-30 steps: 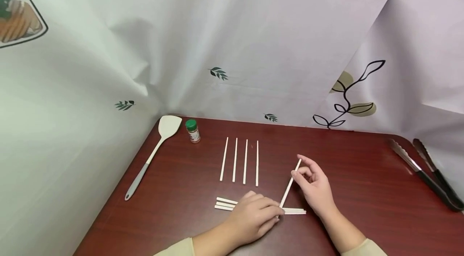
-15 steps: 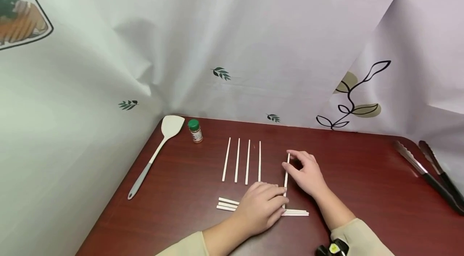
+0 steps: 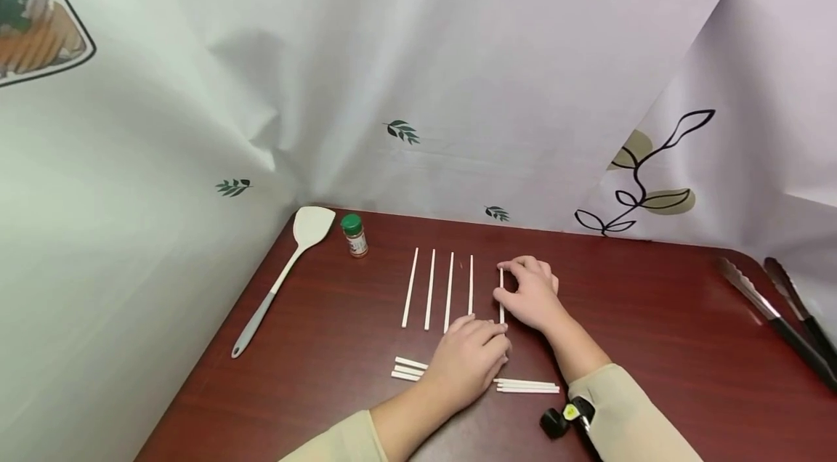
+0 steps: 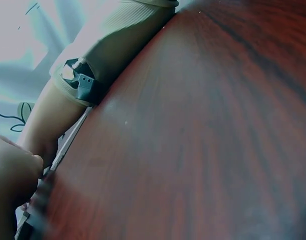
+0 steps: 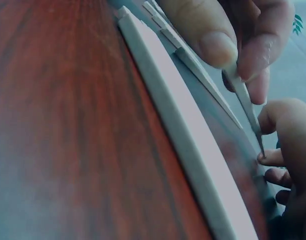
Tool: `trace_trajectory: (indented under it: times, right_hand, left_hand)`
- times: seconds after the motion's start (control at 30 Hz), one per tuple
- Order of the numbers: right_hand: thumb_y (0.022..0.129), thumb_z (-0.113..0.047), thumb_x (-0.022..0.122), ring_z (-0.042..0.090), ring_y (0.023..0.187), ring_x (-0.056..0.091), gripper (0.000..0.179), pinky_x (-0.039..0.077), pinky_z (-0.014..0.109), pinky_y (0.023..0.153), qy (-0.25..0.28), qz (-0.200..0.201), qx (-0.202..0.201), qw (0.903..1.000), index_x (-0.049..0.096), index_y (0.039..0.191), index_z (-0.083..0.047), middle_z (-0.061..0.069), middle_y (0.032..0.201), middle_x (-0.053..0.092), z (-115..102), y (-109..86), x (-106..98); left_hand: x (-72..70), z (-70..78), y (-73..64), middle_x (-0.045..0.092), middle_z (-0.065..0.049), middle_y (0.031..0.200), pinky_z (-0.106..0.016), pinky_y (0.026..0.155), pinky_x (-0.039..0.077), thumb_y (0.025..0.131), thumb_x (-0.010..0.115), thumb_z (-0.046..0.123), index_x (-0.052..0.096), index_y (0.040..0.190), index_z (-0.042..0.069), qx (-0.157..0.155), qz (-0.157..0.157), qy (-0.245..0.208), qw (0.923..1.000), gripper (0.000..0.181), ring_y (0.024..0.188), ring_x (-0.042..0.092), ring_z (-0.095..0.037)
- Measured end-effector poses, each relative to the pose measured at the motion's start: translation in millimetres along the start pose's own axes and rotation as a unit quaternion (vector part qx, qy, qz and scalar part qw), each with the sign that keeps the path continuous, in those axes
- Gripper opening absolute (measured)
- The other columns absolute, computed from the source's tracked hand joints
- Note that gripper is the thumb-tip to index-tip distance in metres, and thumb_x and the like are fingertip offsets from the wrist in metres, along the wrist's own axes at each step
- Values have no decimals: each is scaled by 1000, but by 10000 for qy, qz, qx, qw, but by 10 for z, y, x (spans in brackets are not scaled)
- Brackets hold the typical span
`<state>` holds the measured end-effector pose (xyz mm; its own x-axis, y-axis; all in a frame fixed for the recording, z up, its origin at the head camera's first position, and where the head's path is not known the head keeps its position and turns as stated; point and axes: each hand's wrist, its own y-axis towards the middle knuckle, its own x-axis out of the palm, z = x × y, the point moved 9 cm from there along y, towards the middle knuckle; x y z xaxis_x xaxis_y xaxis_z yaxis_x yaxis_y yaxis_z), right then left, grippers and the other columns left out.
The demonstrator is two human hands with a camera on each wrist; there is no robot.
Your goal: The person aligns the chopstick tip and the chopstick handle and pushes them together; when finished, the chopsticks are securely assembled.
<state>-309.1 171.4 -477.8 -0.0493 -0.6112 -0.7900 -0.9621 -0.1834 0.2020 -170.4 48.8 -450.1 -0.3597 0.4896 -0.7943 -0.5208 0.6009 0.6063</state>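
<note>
A white chopstick (image 3: 501, 311) is held between both hands, lined up roughly with a row of several chopsticks (image 3: 429, 291) to its left. My right hand (image 3: 535, 295) pinches its far part between thumb and fingers. At the near end, the fingers of my left hand (image 3: 467, 360) hold it, partly covering that end. In the right wrist view the chopstick (image 5: 246, 107) runs from the right thumb (image 5: 217, 50) to the left hand (image 5: 292, 135). Beneath the left hand, a small bunch of chopsticks (image 3: 528, 386) lies crosswise, its middle hidden.
A white spatula with a grey handle (image 3: 285, 273) lies at the left edge of the dark red table (image 3: 314, 404). A green-capped spice jar (image 3: 355, 237) stands beside it. Black-handled tongs (image 3: 791, 331) are at the far right. Printed cloth (image 3: 497, 70) hangs behind.
Both hands have carried the chopstick left and away from me, towards the row. It has turned from slanting to nearly parallel with the others. The bunch below has stayed put.
</note>
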Motion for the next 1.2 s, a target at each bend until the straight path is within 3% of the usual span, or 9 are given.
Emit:
trace_trajectory:
  times: [0.17, 0.37, 0.6, 0.9, 1.2]
  right_hand:
    - [87, -29, 72, 49, 139, 36, 63, 25, 69, 106, -389, -133, -197, 9990, 65, 146, -6, 19, 148, 53, -41, -9, 53]
    - [96, -41, 75, 47, 141, 37, 65, 25, 69, 110, -600, -150, -361, 9974, 61, 151, -9, 19, 152, 51, -78, -44, 86]
    - [95, -44, 75, 47, 141, 37, 59, 25, 69, 111, -590, -137, -397, 9974, 67, 146, -13, 19, 152, 51, -71, -54, 89]
    - [97, -44, 75, 48, 142, 37, 58, 24, 70, 112, -669, -170, -435, 9967, 66, 147, -15, 20, 153, 50, -59, -77, 76]
    - [98, -43, 73, 49, 143, 37, 56, 24, 71, 112, -738, -176, -530, 9957, 66, 148, -18, 20, 154, 50, -81, -87, 79]
  left_hand:
    - [57, -83, -4, 75, 7, 120, -44, 103, 53, 89, 84, 30, 72, 95, 25, -345, -286, 326, 9985, 15, 118, 70, -17]
    - [116, -170, -16, 75, 10, 122, -43, 106, 51, 94, 80, 35, 75, 99, 26, -714, -590, 621, 9938, 11, 118, 67, -16]
    - [85, -227, -2, 75, 6, 124, -46, 104, 53, 92, 81, 27, 73, 97, 23, -795, -473, 557, 9942, 10, 118, 68, -19]
    - [123, -251, 1, 74, 6, 129, -50, 107, 51, 96, 77, 27, 75, 100, 23, -926, -654, 491, 9923, 7, 126, 66, -21]
    - [110, -256, -12, 74, 5, 128, -54, 110, 49, 95, 75, 26, 75, 99, 23, -980, -605, 420, 9925, 5, 128, 66, -25]
